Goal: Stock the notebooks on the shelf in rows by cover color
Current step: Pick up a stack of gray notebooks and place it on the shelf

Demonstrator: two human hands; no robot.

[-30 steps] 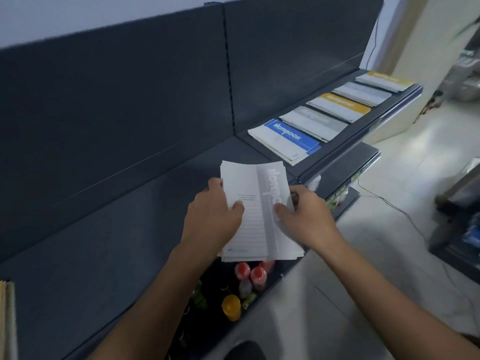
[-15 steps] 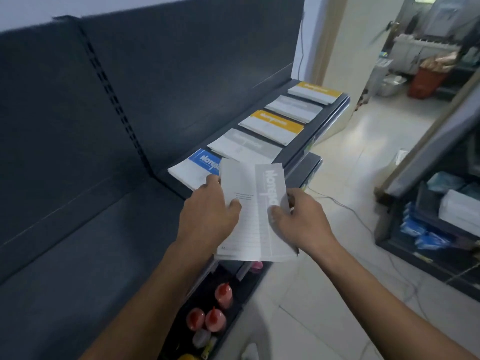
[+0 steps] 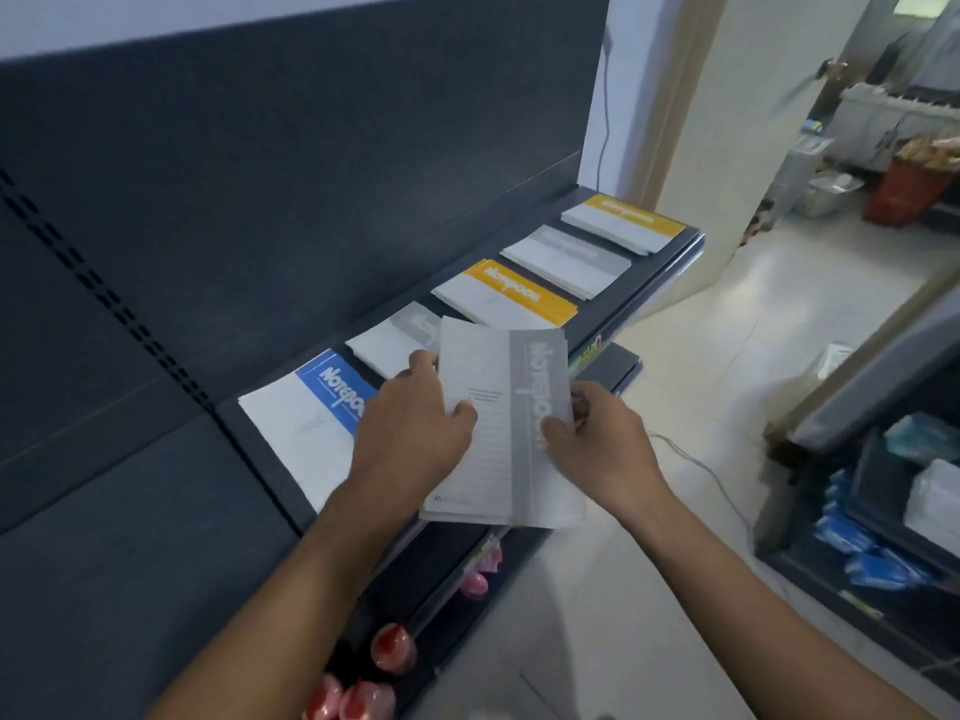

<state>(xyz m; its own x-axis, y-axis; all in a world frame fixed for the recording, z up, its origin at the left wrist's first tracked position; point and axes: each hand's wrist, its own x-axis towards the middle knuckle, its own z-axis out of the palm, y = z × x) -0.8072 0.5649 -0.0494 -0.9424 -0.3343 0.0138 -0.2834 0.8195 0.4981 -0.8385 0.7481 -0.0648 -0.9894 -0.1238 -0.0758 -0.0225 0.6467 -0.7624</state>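
Observation:
I hold a thin stack of grey-striped notebooks [image 3: 511, 423] above the front edge of the dark shelf [image 3: 156, 537]. My left hand [image 3: 415, 433] grips its left edge with the thumb on the cover. My right hand [image 3: 597, 444] grips its right edge. On the shelf lie piles in a row: a blue-striped notebook pile [image 3: 306, 413], a grey-striped pile [image 3: 395, 340] partly behind the held stack, a yellow-striped pile [image 3: 509, 296], another grey pile [image 3: 566, 259] and a far yellow pile [image 3: 623, 223].
A lower shelf holds red-capped bottles [image 3: 392, 646]. A dark rack with blue and white packs [image 3: 883, 522] stands at the right across a pale tiled floor. A cable [image 3: 696, 465] trails over the floor. A doorway opens at the far right.
The view has swung right along the shelf and the piles have come nearer. The held grey stack now overlaps the grey pile in view. Both hands keep the same hold.

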